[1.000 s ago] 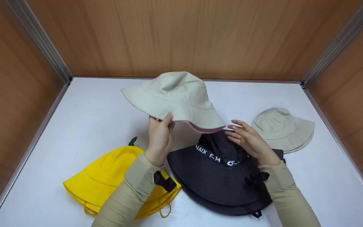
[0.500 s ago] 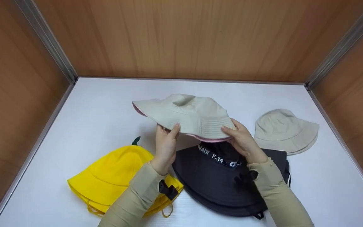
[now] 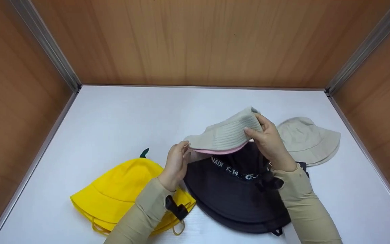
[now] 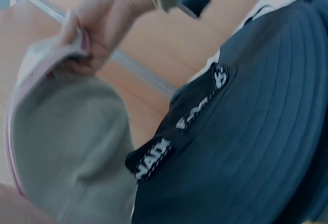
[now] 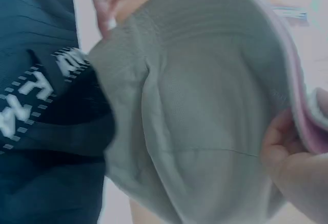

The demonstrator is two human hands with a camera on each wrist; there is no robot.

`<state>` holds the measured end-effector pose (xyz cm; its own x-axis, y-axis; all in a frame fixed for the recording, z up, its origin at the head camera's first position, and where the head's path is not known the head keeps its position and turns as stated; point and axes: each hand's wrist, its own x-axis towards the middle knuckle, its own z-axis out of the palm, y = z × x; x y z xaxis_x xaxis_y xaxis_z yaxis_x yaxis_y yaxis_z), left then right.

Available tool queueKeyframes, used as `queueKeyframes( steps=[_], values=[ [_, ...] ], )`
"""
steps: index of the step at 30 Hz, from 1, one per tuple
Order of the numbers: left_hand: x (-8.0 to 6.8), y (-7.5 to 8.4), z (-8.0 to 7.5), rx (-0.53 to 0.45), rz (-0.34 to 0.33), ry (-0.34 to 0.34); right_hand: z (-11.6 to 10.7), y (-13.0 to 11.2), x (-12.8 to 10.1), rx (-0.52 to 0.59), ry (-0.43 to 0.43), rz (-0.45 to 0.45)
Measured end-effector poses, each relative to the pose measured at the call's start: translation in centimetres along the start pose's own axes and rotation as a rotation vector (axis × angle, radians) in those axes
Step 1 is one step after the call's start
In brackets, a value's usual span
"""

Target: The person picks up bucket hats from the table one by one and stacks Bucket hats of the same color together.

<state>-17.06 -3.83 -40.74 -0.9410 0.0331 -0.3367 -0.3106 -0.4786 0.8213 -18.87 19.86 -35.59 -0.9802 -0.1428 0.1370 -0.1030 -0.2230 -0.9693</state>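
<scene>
The beige hat (image 3: 225,135) is held up off the table, just above the crown of the black hat (image 3: 235,196), with both hands on its brim. It is tilted: the brim's pink-edged underside faces the person, and its long axis runs from low at the left hand (image 3: 176,166) up to high at the right hand (image 3: 269,142). The left hand pinches the near-left end of the brim between thumb and fingers; the right hand pinches the far-right end, fingers curled over the top edge — so the hat hangs stretched between the two grips, its body lying away from the person. The right wrist view shows the crown collapsed and creased, the pink rim running past the thumb. Both hands are equally on it; the right holds the higher end.

The black hat lies flat right under the held one, touching or almost touching it — the pictures do not settle which. A white-lettered band circles its crown, and a cord loop shows at its near edge. A yellow hat (image 3: 120,193) lies to the left, partly beneath the left sleeve, with a small green stem at its top. A second beige hat (image 3: 308,139) rests to the right, just behind the right hand.

All of this sits on a white table (image 3: 113,115), walled on three sides by wood panels (image 3: 198,40) with grey metal strips in the corners.
</scene>
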Motion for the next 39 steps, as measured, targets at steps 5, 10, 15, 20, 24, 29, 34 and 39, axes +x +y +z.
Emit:
queueKeyframes(
  steps=[5, 10, 15, 20, 24, 29, 34, 39],
  values=[
    [0.5, 1.6, -1.1, 0.183, 0.063, -0.037, -0.4, -1.7, 0.6, 0.156, -0.200, -0.134],
    [1.2, 3.2, -2.2, 0.468, 0.030, -0.209, -1.0, -3.3, 0.9, 0.389, -0.475, -0.220],
    [1.3, 4.0, -3.5, 0.646, -0.094, -0.429, -1.2, -4.2, 0.6, 0.575, -0.624, -0.240],
    [1.4, 4.1, -4.4, 0.617, -0.203, -0.691, -1.6, -4.4, 0.5, 0.585, -0.663, -0.243],
    [1.6, 4.4, -5.1, 0.592, -0.205, -0.726, -2.0, -4.2, 0.6, 0.553, -0.678, -0.233],
    [1.6, 5.1, -6.1, 0.608, -0.167, -0.667, -2.5, -3.9, 0.9, 0.528, -0.707, -0.204],
    [1.4, 5.8, -6.8, 0.614, -0.124, -0.641, -3.2, -3.4, 1.2, 0.504, -0.704, -0.168],
    [1.3, 6.9, -7.2, 0.617, -0.073, -0.572, -4.0, -3.1, 1.4, 0.407, -0.688, -0.131]
  ],
)
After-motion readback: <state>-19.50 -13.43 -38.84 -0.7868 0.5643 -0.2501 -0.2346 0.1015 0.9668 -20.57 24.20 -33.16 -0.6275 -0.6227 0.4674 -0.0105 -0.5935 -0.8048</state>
